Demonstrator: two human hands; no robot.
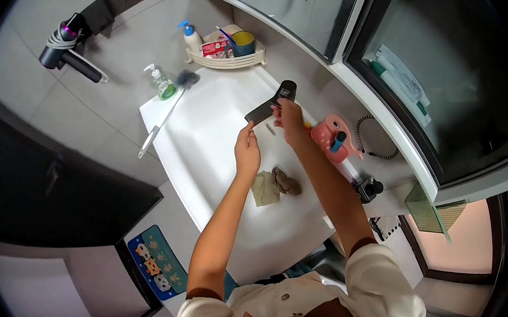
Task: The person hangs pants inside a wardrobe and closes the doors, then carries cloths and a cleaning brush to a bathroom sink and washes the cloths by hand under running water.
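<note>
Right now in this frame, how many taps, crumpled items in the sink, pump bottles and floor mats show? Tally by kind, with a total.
Taps: 1
Crumpled items: 2 (pale cloth, brown bundle)
Pump bottles: 2 (blue-topped, white-topped)
Floor mats: 1
Total: 6

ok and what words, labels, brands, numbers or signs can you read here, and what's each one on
No text reads clearly enough to quote.
Floor mat: a column of characters, too blurred to read.
Green soap bottle: a label, too small to read.
Red pack in the corner rack: pale marks, too small to read.
Black tap: a small light mark; can't tell if it's lettering.
</note>
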